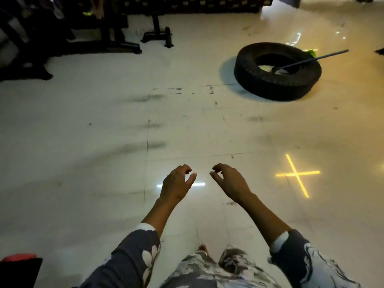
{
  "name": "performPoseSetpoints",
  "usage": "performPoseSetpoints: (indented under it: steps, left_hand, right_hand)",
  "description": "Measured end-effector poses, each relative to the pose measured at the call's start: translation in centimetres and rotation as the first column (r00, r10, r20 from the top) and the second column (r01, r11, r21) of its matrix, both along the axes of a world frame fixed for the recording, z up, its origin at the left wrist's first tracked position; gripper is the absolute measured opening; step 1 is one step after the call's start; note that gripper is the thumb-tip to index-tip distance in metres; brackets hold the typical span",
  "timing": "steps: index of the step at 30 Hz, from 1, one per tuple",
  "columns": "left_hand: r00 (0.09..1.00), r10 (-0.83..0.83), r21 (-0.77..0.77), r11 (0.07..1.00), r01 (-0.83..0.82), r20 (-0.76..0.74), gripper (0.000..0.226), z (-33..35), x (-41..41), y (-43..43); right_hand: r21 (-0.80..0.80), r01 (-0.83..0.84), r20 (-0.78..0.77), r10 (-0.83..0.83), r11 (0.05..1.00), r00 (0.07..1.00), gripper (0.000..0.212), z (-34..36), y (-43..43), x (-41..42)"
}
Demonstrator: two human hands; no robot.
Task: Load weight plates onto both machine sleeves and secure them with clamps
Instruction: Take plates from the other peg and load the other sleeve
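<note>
While the person is standing on the pale tiled floor (83,142), the left hand (176,181) and right hand (230,181) are hanging out front, loosely curled, holding nothing. Farther off a tyre (248,68) is lying flat. Beyond, dark gym machines (108,28) are standing, too dim to tell where the weight plates are.

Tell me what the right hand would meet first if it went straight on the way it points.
Nothing close, it seems. The right hand, empty and loosely curled, points forward and slightly left, past the left hand, over scuffed floor; dark equipment bases stand far ahead. Depth is unclear.
</note>
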State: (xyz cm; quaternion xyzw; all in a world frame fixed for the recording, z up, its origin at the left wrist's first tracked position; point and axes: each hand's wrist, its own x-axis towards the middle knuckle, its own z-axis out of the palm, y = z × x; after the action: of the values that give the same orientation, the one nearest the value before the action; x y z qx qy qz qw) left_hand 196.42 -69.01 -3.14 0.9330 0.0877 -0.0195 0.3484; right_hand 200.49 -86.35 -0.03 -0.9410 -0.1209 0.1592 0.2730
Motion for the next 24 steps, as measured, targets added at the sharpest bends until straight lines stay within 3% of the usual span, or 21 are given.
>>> performPoseSetpoints:
  steps: [9, 13, 24]
  left_hand:
    - [0.935, 0.351, 0.01, 0.936, -0.352, 0.046, 0.028, -0.5, 17.8, 17.6]
    - [0.87, 0.493, 0.014, 0.87, -0.493, -0.026, 0.025, -0.5, 24.8, 26.2]
    - [0.557, 0.83, 0.006, 0.557, -0.83, -0.001, 0.024, 0.4, 37.0, 52.9]
  right_hand:
    - [0.039, -0.38, 0.006, 0.38, 0.924, 0.925, 0.035, -1.7, 19.8, 23.0]
    - [0.067, -0.472, -0.045, 0.475, 0.879, 0.879, 0.034, -1.5, 28.9, 32.5]
    - [0.133, -0.767, -0.08, 0.779, 0.627, 0.622, 0.031, 0.1, 61.9, 49.9]
